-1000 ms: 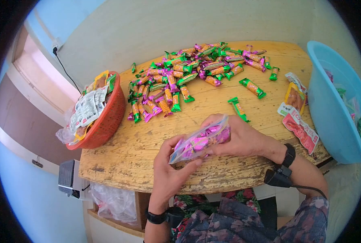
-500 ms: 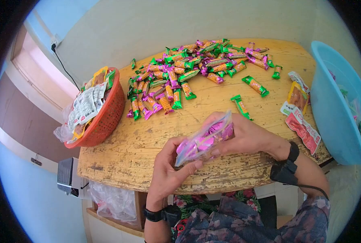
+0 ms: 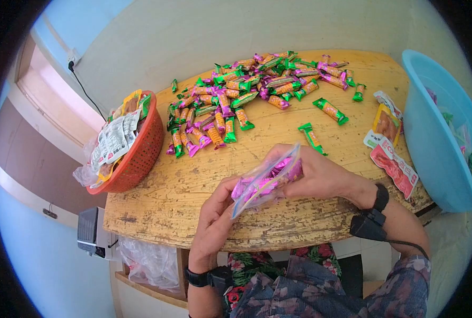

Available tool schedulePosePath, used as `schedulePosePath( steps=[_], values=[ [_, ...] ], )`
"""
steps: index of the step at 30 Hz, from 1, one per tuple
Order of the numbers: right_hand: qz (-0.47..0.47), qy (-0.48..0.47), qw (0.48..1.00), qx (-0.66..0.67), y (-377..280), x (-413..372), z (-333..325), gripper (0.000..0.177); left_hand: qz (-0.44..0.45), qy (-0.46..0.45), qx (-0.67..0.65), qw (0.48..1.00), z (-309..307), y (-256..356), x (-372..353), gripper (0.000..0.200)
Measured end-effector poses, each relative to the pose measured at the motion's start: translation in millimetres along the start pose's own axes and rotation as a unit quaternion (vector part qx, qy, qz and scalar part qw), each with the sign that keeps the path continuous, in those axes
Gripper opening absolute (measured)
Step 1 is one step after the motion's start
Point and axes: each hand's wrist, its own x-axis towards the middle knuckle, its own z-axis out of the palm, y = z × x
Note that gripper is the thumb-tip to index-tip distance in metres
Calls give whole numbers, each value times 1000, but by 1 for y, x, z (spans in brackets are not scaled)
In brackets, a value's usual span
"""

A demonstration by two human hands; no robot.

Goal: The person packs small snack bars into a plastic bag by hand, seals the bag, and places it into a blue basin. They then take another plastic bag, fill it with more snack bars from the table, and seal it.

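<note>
Both hands hold a clear zip bag (image 3: 265, 183) over the near part of the wooden table. Purple-wrapped snacks show through its plastic, and its zip strip runs diagonally along the side facing me. My left hand (image 3: 215, 220) grips the bag's left end, fingers behind and thumb in front. At the right end, my right hand (image 3: 318, 172) is closed round the bag, some fingers hidden behind it. Just beyond the right hand lies a green-ended snack (image 3: 312, 139), with another single snack (image 3: 331, 111) farther back.
A large pile of green and purple wrapped snacks (image 3: 230, 98) covers the back of the table (image 3: 167, 212). An orange basket (image 3: 143, 153) of packets stands left, a blue tub (image 3: 432, 132) right. Meat packets (image 3: 395, 169) lie beside the tub.
My left thumb has shifted up along the bag's near edge, and the bag's zip side is turned more toward me. The view has shifted slightly.
</note>
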Motion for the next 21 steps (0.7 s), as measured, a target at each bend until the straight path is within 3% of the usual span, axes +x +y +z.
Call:
schedulePosePath(
  steps=[4, 7, 12, 16, 21],
  values=[
    [-19, -3, 999, 36, 5, 0, 2, 45, -33, 35, -28, 998, 8, 6, 1, 44],
    [-10, -7, 999, 51, 2, -1, 4, 46, -2, 4, 16, 1000, 4, 3, 1, 47],
    [-48, -16, 996, 70, 2, 0, 11, 47, -34, 24, -58, 997, -2, -1, 3, 54],
    [-22, -13, 999, 34, 2, 0, 9, 51, -34, 42, -110, 992, 4, 4, 5, 59],
    [12, 13, 999, 34, -1, 0, 6, 53, -17, 93, -69, 993, 9, 6, 6, 58]
  ],
)
